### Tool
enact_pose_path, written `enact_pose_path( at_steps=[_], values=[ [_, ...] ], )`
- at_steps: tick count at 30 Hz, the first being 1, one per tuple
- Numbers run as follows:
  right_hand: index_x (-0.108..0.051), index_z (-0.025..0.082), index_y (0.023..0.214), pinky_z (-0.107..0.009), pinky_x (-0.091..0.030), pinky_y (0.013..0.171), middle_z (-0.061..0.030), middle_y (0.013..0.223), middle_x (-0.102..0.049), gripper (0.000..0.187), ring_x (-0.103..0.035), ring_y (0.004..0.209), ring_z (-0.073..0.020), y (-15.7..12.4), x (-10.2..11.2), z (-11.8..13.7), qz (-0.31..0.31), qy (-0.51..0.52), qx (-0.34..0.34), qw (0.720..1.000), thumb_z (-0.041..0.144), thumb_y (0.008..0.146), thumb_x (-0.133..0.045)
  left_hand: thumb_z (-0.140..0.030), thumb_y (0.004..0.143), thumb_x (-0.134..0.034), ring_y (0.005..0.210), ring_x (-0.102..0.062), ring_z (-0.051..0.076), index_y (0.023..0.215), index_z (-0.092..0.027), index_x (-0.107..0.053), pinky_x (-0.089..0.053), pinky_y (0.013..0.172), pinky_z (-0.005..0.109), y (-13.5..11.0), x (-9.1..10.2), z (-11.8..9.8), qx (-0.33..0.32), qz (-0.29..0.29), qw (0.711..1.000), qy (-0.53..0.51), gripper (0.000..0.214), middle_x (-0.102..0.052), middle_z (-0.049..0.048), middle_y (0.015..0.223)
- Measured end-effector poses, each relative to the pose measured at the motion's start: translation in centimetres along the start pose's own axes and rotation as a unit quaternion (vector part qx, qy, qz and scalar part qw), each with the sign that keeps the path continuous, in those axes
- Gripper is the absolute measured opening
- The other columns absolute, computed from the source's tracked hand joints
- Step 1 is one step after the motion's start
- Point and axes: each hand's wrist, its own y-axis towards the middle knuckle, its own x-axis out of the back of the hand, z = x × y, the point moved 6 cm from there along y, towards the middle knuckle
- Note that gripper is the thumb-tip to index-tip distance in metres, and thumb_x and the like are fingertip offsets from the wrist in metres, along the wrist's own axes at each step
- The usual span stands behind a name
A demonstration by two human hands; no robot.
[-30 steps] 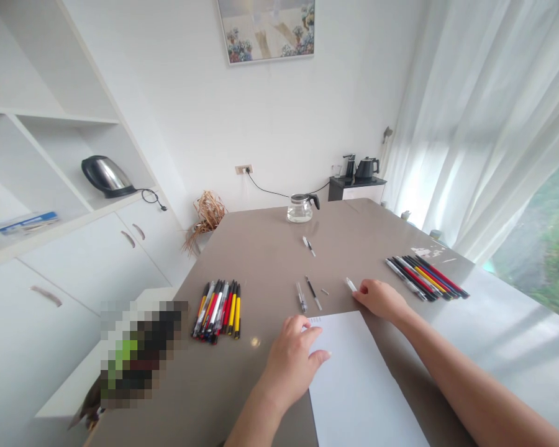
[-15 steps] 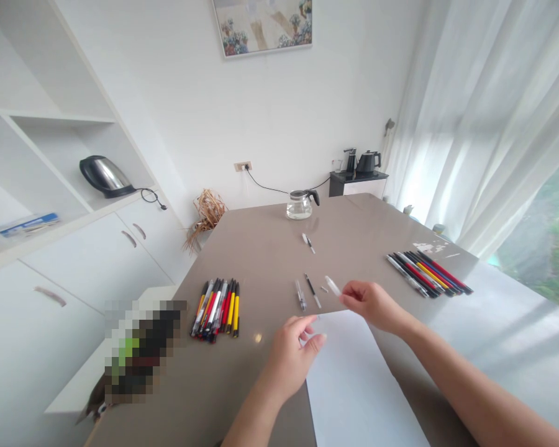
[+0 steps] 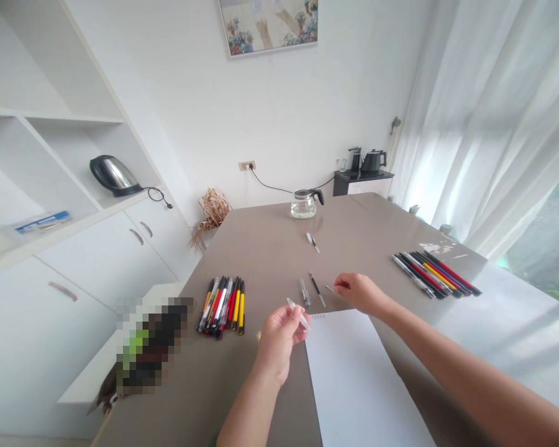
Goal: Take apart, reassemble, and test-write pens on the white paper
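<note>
My left hand [image 3: 279,332] is raised a little above the brown table [image 3: 261,261] and pinches a clear pen barrel [image 3: 299,313] that points up and left. My right hand [image 3: 361,292] reaches forward with fingers curled, its fingertips by a tiny pen part [image 3: 328,288] on the table; whether it holds anything I cannot make out. Loose pen pieces lie just ahead: a clear tube [image 3: 304,293] and a thin black refill [image 3: 317,289]. A white sheet of paper [image 3: 354,379] lies under my right forearm.
A bundle of coloured pens [image 3: 222,304] lies at the left, another row of pens [image 3: 435,273] at the right. Farther back lie a lone pen [image 3: 312,241] and a glass jug [image 3: 304,204]. A blurred-out object [image 3: 151,344] sits at the table's left edge.
The clear pen barrel went from my right hand to my left, which lifted off the paper. My right hand moved left toward the loose pen parts.
</note>
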Motion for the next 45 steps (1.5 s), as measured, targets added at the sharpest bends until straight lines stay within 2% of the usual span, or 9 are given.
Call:
enact_pose_path(
  at_steps=[5, 9, 14, 22, 25, 28, 34, 39, 45],
  values=[
    [-0.062, 0.020, 0.074, -0.021, -0.031, 0.051, -0.0026, 0.069, -0.060, 0.018, -0.052, 0.064, -0.0138, 2.6, -1.5, -1.0, -0.010, -0.044, -0.036, 0.998, 0.034, 0.067, -0.054, -0.043, 0.075, -0.049, 0.066, -0.050, 0.012, 0.090, -0.013, -0.056, -0.040, 0.057, 0.022, -0.3, -0.5, -0.1, 0.004, 0.026, 0.999, 0.032, 0.034, -0.053, 0.0037, 0.071],
    [-0.061, 0.019, 0.070, -0.022, -0.029, 0.051, -0.0038, 0.070, -0.061, 0.015, -0.053, 0.065, -0.0151, 3.0, -2.8, -0.9, -0.006, -0.064, -0.042, 0.997, 0.032, 0.069, -0.052, -0.043, 0.074, -0.050, 0.066, -0.049, 0.011, 0.092, -0.013, -0.056, -0.040, 0.057, 0.022, -0.5, -0.6, -0.2, 0.004, 0.027, 0.999, 0.040, 0.036, -0.052, 0.0035, 0.072],
    [-0.059, 0.017, 0.069, -0.022, -0.031, 0.056, -0.0060, 0.079, -0.060, 0.014, -0.053, 0.070, -0.0146, 3.0, -3.1, -0.6, -0.009, -0.071, -0.023, 0.997, 0.026, 0.073, -0.048, -0.043, 0.075, -0.048, 0.066, -0.050, 0.012, 0.091, -0.012, -0.056, -0.041, 0.059, 0.023, -0.4, -0.6, -0.2, 0.003, 0.023, 0.999, 0.035, 0.036, -0.053, 0.0044, 0.074],
    [-0.053, 0.020, 0.097, -0.018, -0.032, 0.056, -0.0025, 0.078, -0.062, 0.027, -0.053, 0.068, -0.0106, 3.0, -2.3, 0.5, -0.022, -0.053, -0.006, 0.998, 0.017, 0.079, -0.034, -0.046, 0.073, -0.049, 0.069, -0.055, 0.015, 0.089, -0.012, -0.055, -0.043, 0.061, 0.026, -0.3, -0.6, -0.2, 0.009, 0.014, 1.000, 0.025, 0.037, -0.057, 0.0065, 0.076],
    [-0.059, 0.020, 0.083, -0.018, -0.032, 0.057, -0.0016, 0.076, -0.062, 0.025, -0.054, 0.068, -0.0106, 3.1, -2.6, 1.2, -0.009, -0.061, -0.002, 0.998, 0.015, 0.076, -0.036, -0.047, 0.072, -0.049, 0.069, -0.056, 0.016, 0.089, -0.012, -0.055, -0.043, 0.060, 0.026, -0.3, -0.5, -0.1, 0.011, 0.008, 1.000, 0.021, 0.039, -0.057, 0.0065, 0.076],
    [-0.061, 0.017, 0.071, -0.020, -0.032, 0.056, -0.0045, 0.073, -0.063, 0.021, -0.055, 0.068, -0.0131, 3.3, -3.1, 1.8, 0.003, -0.077, -0.011, 0.997, 0.022, 0.074, -0.041, -0.047, 0.072, -0.050, 0.069, -0.056, 0.016, 0.089, -0.012, -0.055, -0.043, 0.060, 0.027, -0.3, -0.4, -0.1, 0.013, 0.001, 1.000, 0.019, 0.040, -0.058, 0.0068, 0.076],
    [-0.063, 0.015, 0.073, -0.023, -0.034, 0.053, -0.0104, 0.075, -0.063, 0.027, -0.057, 0.069, -0.0186, 4.0, -3.8, 1.9, 0.019, -0.105, -0.047, 0.993, 0.037, 0.072, -0.047, -0.046, 0.070, -0.053, 0.069, -0.055, 0.015, 0.087, -0.013, -0.058, -0.043, 0.060, 0.026, -0.4, -0.4, -0.1, 0.010, 0.003, 1.000, 0.021, 0.038, -0.058, 0.0065, 0.077],
    [-0.064, 0.016, 0.072, -0.022, -0.036, 0.054, -0.0090, 0.072, -0.064, 0.023, -0.058, 0.067, -0.0167, 4.2, -3.6, 1.4, 0.036, -0.109, -0.050, 0.992, 0.028, 0.072, -0.045, -0.043, 0.070, -0.054, 0.069, -0.051, 0.013, 0.088, -0.013, -0.059, -0.042, 0.060, 0.024, -0.4, -0.5, -0.3, 0.004, 0.004, 1.000, 0.031, 0.036, -0.055, 0.0053, 0.077],
    [-0.064, 0.013, 0.070, -0.022, -0.035, 0.054, -0.0112, 0.075, -0.063, 0.016, -0.057, 0.070, -0.0190, 4.4, -2.9, 1.6, 0.031, -0.111, -0.056, 0.992, 0.018, 0.062, -0.051, -0.043, 0.069, -0.055, 0.065, -0.049, 0.012, 0.086, -0.013, -0.060, -0.041, 0.057, 0.022, -0.4, -0.4, -0.4, -0.004, 0.007, 0.999, 0.037, 0.034, -0.054, 0.0029, 0.071]
  ],
)
